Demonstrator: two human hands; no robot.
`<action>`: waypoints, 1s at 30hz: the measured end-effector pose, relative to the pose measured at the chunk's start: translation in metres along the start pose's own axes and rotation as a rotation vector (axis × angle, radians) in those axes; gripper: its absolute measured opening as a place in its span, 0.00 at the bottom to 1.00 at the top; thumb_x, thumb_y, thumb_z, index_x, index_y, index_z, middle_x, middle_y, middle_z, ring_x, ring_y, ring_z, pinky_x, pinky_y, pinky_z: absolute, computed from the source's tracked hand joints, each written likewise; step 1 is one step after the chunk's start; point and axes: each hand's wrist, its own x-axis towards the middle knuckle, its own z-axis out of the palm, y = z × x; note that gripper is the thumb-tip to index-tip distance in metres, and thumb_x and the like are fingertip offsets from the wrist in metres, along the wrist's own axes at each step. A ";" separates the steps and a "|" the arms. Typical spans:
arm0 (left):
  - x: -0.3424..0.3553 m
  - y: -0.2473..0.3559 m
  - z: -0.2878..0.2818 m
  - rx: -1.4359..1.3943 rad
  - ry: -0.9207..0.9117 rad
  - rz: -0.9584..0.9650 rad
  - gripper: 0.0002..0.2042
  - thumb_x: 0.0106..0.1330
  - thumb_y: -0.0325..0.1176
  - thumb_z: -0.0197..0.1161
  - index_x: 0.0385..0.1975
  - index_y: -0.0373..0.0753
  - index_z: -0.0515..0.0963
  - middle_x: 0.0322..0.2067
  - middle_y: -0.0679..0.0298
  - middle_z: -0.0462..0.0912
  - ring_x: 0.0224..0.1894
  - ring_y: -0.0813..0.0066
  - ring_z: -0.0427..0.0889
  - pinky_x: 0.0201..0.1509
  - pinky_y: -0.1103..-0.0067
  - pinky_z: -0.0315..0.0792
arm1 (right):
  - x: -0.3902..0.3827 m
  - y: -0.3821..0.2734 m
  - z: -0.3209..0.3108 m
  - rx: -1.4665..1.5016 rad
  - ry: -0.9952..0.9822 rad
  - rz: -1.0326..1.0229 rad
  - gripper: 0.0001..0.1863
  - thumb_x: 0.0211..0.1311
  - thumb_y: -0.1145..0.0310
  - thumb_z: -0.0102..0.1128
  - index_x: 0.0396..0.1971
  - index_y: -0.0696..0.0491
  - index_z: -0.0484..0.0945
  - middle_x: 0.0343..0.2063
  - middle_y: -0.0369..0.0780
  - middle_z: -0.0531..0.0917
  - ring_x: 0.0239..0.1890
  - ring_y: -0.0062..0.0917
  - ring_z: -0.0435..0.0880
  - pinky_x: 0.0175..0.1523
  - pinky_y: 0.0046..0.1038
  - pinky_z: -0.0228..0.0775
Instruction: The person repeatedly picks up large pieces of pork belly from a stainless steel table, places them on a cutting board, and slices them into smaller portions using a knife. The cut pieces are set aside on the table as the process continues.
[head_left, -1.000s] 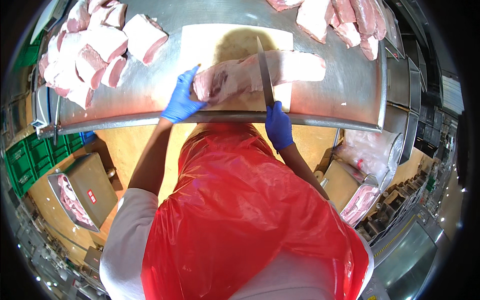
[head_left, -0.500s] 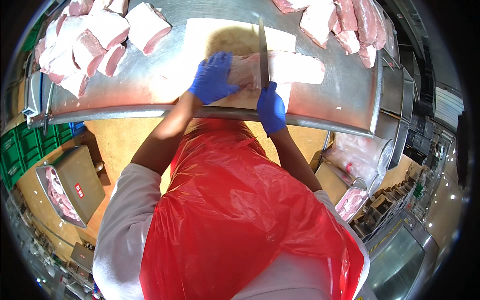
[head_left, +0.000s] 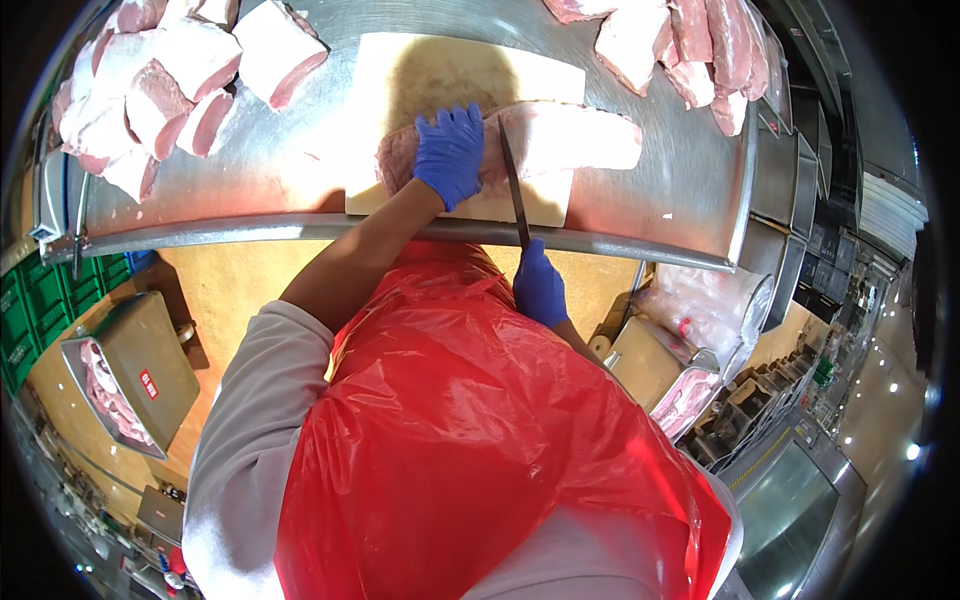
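A long slab of pale raw meat (head_left: pixel 570 138) lies crosswise on a white cutting board (head_left: pixel 470 70), its right end reaching past the board's edge. My left hand (head_left: pixel 449 158), in a blue glove, presses on the meat's left part with fingers outstretched. The gloved right hand (head_left: pixel 541 286) is closed round the handle of a long knife (head_left: pixel 513 180), mostly hidden in the fist. That hand is in front of the table's near edge. The blade points away from me, its tip end over the meat just right of my left hand.
Cut meat pieces (head_left: pixel 160 100) are heaped at the table's left, more meat (head_left: pixel 680 45) at its far right. A raised metal rim (head_left: pixel 330 226) edges the steel table. Tubs of meat stand below at the left (head_left: pixel 150 370) and right (head_left: pixel 640 365). Green crates (head_left: pixel 45 305) are stacked at far left.
My right hand has drawn the knife back toward me, past the table's edge. The left hand has shifted slightly right along the meat, uncovering its left end.
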 end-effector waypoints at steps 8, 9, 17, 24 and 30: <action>0.004 0.003 0.025 0.091 0.174 -0.019 0.36 0.52 0.41 0.71 0.61 0.39 0.65 0.46 0.57 0.77 0.48 0.60 0.78 0.53 0.55 0.69 | 0.128 -0.059 -0.012 0.145 0.282 -0.434 0.10 0.65 0.76 0.44 0.46 0.60 0.62 0.26 0.58 0.80 0.33 0.58 0.81 0.37 0.51 0.72; 0.005 0.000 0.024 0.085 0.183 -0.056 0.33 0.53 0.39 0.71 0.59 0.40 0.66 0.45 0.57 0.77 0.47 0.60 0.79 0.52 0.54 0.70 | 0.129 -0.063 -0.013 0.136 0.259 -0.410 0.11 0.65 0.76 0.44 0.46 0.60 0.62 0.27 0.59 0.80 0.34 0.58 0.81 0.38 0.51 0.72; 0.000 -0.066 -0.021 -0.211 -0.056 -0.065 0.25 0.52 0.37 0.69 0.52 0.40 0.74 0.44 0.53 0.82 0.49 0.51 0.83 0.49 0.62 0.77 | 0.015 0.007 0.001 0.060 0.044 -0.208 0.14 0.70 0.70 0.42 0.53 0.57 0.63 0.33 0.59 0.83 0.36 0.56 0.83 0.39 0.54 0.73; -0.043 -0.192 0.003 -1.914 -0.334 -0.240 0.32 0.62 0.46 0.64 0.64 0.37 0.68 0.55 0.52 0.79 0.54 0.55 0.81 0.58 0.64 0.75 | -0.039 0.062 -0.011 -0.081 -0.083 -0.089 0.10 0.70 0.68 0.47 0.45 0.56 0.63 0.22 0.57 0.81 0.26 0.57 0.81 0.28 0.55 0.71; -0.115 -0.170 0.000 -2.846 0.229 -0.010 0.44 0.64 0.64 0.52 0.71 0.36 0.57 0.68 0.45 0.64 0.67 0.43 0.67 0.71 0.50 0.61 | -0.011 0.016 -0.005 0.099 0.154 -0.087 0.18 0.74 0.58 0.48 0.52 0.57 0.66 0.28 0.60 0.81 0.33 0.60 0.80 0.31 0.57 0.68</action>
